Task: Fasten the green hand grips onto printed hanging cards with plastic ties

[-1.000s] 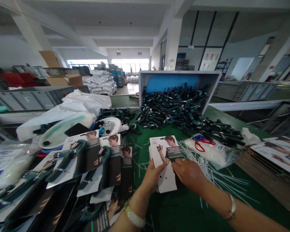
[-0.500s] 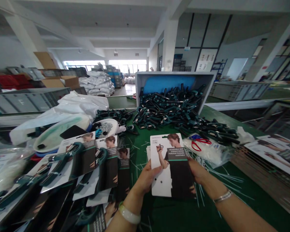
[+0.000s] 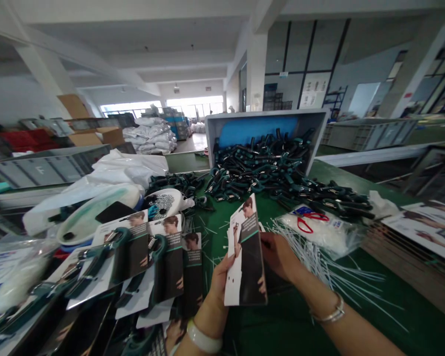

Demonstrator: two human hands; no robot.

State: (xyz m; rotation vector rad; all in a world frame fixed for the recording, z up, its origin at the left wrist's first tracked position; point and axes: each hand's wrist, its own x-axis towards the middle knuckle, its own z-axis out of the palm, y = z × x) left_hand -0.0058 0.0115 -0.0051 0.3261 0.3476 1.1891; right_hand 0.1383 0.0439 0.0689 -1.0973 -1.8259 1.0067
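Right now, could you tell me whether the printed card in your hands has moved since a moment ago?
Yes: the printed card has turned almost edge-on, its top rising toward the grey crate.

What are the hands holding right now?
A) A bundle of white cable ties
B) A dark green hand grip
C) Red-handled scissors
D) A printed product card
D: the left hand and right hand grip a printed card turned nearly edge-on, showing a dark panel.

On the tabletop (image 3: pixel 292 321), hand-grip exercisers (image 3: pixel 259 170) lie heaped before a tilted crate (image 3: pixel 267 123) at the back, with carded exercisers (image 3: pixel 133 257) to the left and a bag of plastic ties (image 3: pixel 319 235) to the right.
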